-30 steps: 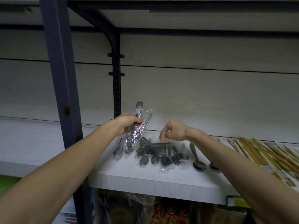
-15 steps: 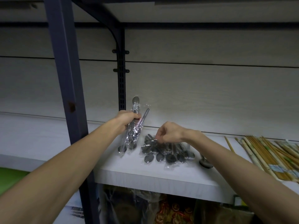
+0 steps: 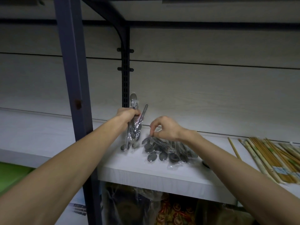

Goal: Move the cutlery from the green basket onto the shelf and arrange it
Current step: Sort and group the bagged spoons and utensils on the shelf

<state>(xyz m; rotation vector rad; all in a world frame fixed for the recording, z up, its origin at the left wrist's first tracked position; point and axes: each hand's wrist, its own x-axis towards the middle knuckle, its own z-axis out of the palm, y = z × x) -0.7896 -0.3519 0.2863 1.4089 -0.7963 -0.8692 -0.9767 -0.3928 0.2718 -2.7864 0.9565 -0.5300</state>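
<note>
Arranging step, it looks like: most cutlery is already on the shelf (image 3: 146, 174), and the next move likely calls for laying the held pack down beside the pile (image 3: 167, 151) of bagged spoons. The left hand (image 3: 128, 115) grips a spoon pack (image 3: 134, 132) upright, just left of the pile. The right hand (image 3: 165, 129) pinches the pile's wrap, fingers curled.

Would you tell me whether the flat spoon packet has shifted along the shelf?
No: the flat spoon packet lies in the same place right of the slotted upright.
</note>
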